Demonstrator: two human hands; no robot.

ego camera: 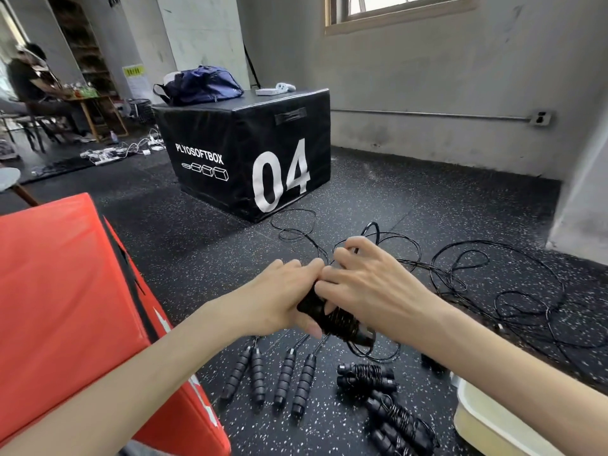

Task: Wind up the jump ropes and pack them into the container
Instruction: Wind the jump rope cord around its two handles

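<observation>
Speckled black rubber floor (204, 245) fills the room. Nearest, at the right edge, sits a pale container (487, 419); just left of it lie three wound ropes (391, 413), cord coiled round paired handles. Left of those, four loose handles (273, 380) lie side by side, their cords running away under the hands. A red pad (69, 291) leans at the near left.

Above the floor, mid-scene, the left hand (273, 297) has its grip curled round a handle bundle (332, 315), thumb underneath. The right hand (371, 284) lies over the bundle's far end, fingers bent and touching the cord there; whether it pinches the cord, I cannot tell. Cord is wrapped round the bundle's near part.

Beyond and to the right, loose cord (513, 291) sprawls in tangled loops. Farther off stands a black box (250, 159) marked 04, a blue bag (200, 85) on top.
</observation>
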